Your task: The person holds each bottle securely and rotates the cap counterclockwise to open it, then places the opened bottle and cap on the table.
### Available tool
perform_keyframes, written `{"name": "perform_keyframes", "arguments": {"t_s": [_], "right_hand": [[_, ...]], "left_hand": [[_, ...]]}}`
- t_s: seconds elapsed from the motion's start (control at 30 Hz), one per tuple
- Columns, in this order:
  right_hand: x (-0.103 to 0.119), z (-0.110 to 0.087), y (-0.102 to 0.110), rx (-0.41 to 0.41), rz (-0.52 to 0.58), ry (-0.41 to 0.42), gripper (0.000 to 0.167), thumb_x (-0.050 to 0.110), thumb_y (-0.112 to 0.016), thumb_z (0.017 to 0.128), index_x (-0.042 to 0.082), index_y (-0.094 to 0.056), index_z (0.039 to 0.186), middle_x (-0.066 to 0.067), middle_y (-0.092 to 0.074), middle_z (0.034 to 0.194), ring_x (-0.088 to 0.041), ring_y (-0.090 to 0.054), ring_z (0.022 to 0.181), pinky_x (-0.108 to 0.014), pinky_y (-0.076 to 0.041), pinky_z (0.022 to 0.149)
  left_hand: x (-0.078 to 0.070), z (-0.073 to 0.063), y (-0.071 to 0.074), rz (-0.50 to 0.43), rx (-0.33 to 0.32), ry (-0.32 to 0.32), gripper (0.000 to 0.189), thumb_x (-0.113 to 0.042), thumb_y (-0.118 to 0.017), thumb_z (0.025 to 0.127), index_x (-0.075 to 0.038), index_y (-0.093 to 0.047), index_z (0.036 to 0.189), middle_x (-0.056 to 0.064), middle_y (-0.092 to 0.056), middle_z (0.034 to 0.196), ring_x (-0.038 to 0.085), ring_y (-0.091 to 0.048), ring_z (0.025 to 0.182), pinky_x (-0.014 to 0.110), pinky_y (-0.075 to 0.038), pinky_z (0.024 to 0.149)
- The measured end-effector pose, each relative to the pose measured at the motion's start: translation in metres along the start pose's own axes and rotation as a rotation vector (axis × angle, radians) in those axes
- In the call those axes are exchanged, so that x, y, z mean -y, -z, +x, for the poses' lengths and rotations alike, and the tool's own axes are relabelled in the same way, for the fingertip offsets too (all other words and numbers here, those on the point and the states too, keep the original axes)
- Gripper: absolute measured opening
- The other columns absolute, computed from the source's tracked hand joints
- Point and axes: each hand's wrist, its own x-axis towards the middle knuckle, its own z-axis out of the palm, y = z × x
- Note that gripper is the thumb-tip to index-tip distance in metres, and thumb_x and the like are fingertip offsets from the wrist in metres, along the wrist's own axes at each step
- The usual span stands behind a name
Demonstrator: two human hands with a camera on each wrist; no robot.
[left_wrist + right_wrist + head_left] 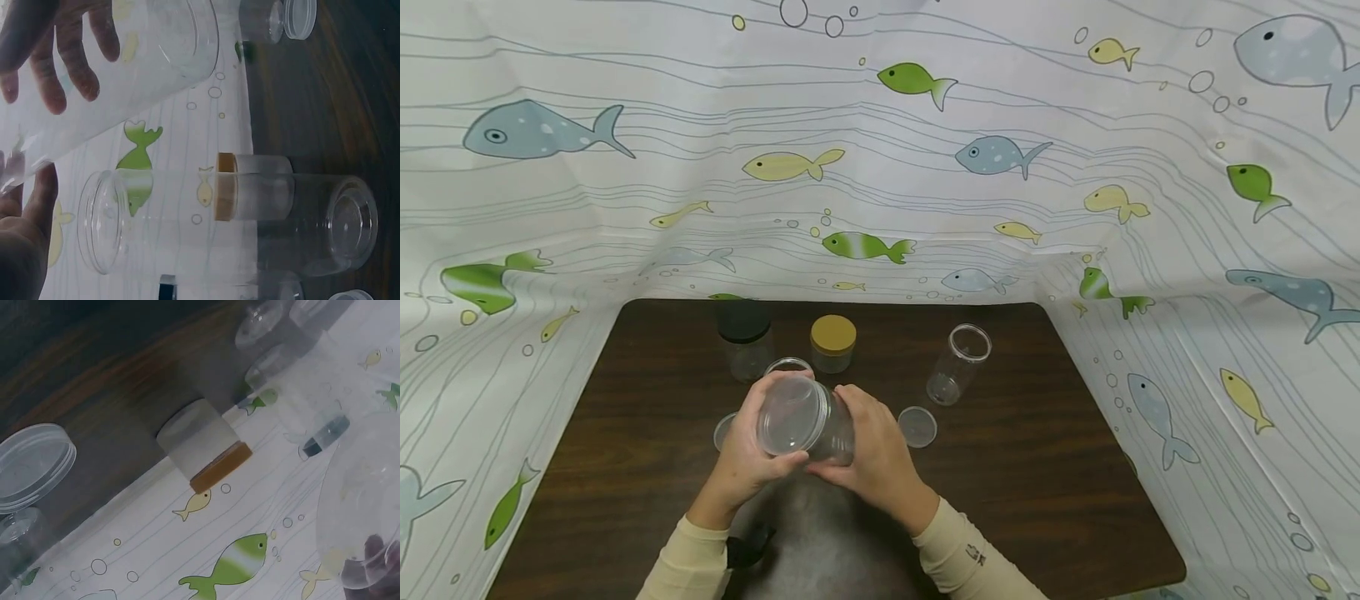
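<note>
Both hands hold a clear plastic jar (838, 433), tilted in the air above the table's middle. Its clear lid (792, 414) faces up and to the left. My left hand (741, 454) grips the lid end, with the thumb along the near rim. Around the base end curls my right hand (883, 454). Fingers (75, 69) show through the clear wall in the left wrist view, and the jar's base end (356, 494) appears at the right of the right wrist view. Behind the hands stands a tall uncapped jar (187, 231), mostly hidden in the head view.
At the back stand a black-lidded jar (751, 354) and a small gold-lidded jar (832, 343). To the right are another uncapped jar (951, 371) and a loose clear lid (917, 427). A second clear lid (722, 431) lies partly behind the left hand. A fish-print sheet (865, 192) surrounds the table.
</note>
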Motion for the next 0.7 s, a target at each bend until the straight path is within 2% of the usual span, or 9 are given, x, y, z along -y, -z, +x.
{"name": "perform_keyframes", "arguments": {"t_s": [0.2, 0.27, 0.37, 0.43, 0.5, 0.6, 0.7], "right_hand": [[0.006, -0.001, -0.002, -0.046, -0.029, -0.009, 0.116, 0.051, -0.098, 0.058, -0.002, -0.041, 0.144, -0.013, -0.054, 0.138, -0.028, -0.059, 0.119, -0.045, -0.051, 0.094], [0.006, -0.001, -0.001, -0.033, -0.023, -0.005, 0.118, 0.052, -0.098, 0.057, -0.002, -0.04, 0.145, -0.013, -0.054, 0.139, -0.028, -0.058, 0.12, -0.045, -0.051, 0.095], [0.003, 0.0, 0.002, 0.033, 0.031, -0.008, 0.122, 0.051, -0.098, 0.056, -0.002, -0.037, 0.147, -0.012, -0.052, 0.141, -0.026, -0.057, 0.124, -0.044, -0.049, 0.098], [-0.002, 0.002, 0.007, 0.107, 0.125, -0.016, 0.123, 0.047, -0.099, 0.057, 0.0, -0.034, 0.15, -0.011, -0.052, 0.143, -0.024, -0.055, 0.127, -0.043, -0.048, 0.102], [-0.009, 0.004, 0.013, 0.201, 0.27, -0.038, 0.121, 0.043, -0.098, 0.06, 0.003, -0.03, 0.152, -0.01, -0.051, 0.145, -0.022, -0.053, 0.131, -0.04, -0.044, 0.107], [-0.022, 0.006, 0.022, 0.34, 0.537, -0.103, 0.112, 0.053, -0.087, 0.071, 0.007, -0.03, 0.155, -0.01, -0.049, 0.149, -0.022, -0.05, 0.134, -0.037, -0.041, 0.11], [-0.033, 0.006, 0.028, 0.465, 0.759, -0.181, 0.109, 0.069, -0.072, 0.076, 0.01, -0.03, 0.157, -0.01, -0.046, 0.154, -0.022, -0.047, 0.138, -0.038, -0.039, 0.112]], "left_hand": [[0.0, 0.001, 0.001, 0.014, -0.007, -0.026, 0.094, 0.006, -0.085, 0.063, 0.006, -0.039, 0.144, 0.025, -0.05, 0.143, 0.027, -0.053, 0.128, 0.028, -0.046, 0.1], [0.0, 0.001, 0.002, 0.022, -0.007, -0.033, 0.094, 0.007, -0.085, 0.062, 0.007, -0.039, 0.144, 0.025, -0.051, 0.143, 0.028, -0.054, 0.128, 0.028, -0.046, 0.1], [0.0, 0.0, 0.003, 0.043, -0.015, -0.043, 0.094, 0.006, -0.086, 0.062, 0.007, -0.04, 0.144, 0.024, -0.053, 0.141, 0.027, -0.054, 0.127, 0.028, -0.046, 0.1], [0.0, -0.001, 0.004, 0.053, -0.018, -0.046, 0.094, 0.004, -0.086, 0.062, 0.007, -0.04, 0.143, 0.024, -0.053, 0.14, 0.026, -0.055, 0.126, 0.027, -0.046, 0.1], [0.0, -0.002, 0.005, 0.055, -0.011, -0.05, 0.093, 0.001, -0.087, 0.063, 0.007, -0.041, 0.143, 0.024, -0.054, 0.14, 0.025, -0.055, 0.126, 0.027, -0.045, 0.1], [-0.001, -0.002, 0.006, 0.021, 0.025, -0.05, 0.09, -0.005, -0.088, 0.067, 0.008, -0.04, 0.143, 0.024, -0.055, 0.139, 0.025, -0.056, 0.125, 0.027, -0.045, 0.1], [-0.002, -0.003, 0.006, -0.036, 0.08, -0.044, 0.09, -0.009, -0.088, 0.071, 0.009, -0.038, 0.144, 0.024, -0.054, 0.14, 0.026, -0.056, 0.126, 0.028, -0.045, 0.102]]}}
